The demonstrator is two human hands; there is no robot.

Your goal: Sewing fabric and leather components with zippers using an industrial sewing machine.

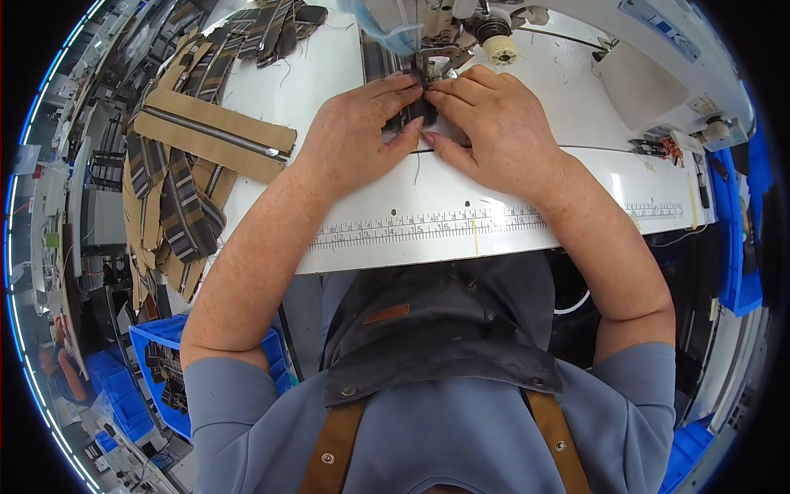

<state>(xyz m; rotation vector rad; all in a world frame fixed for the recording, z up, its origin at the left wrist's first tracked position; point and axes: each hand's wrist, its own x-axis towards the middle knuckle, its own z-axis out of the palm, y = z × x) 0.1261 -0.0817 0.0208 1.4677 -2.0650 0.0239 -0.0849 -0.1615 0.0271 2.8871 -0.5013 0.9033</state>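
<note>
My left hand (354, 140) has its fingers bent over a dark striped fabric piece (377, 56), with its thumb along the near side. My right hand (494, 132) grips the same piece from the right, fingertips close to the presser foot of a white sewing machine (658, 41); its thumb points toward my left thumb. The needle area and part of the fabric are hidden behind my fingers. A printed ruler strip (428, 224) runs along the front edge of the white table (378, 251).
Tan and striped zipper pieces (214, 132) are heaped at the left. Blue bins (156, 329) stand below left and others (736, 247) at right. Small tools (650, 146) lie by the machine's base. Another person's arm (70, 370) shows at the far left.
</note>
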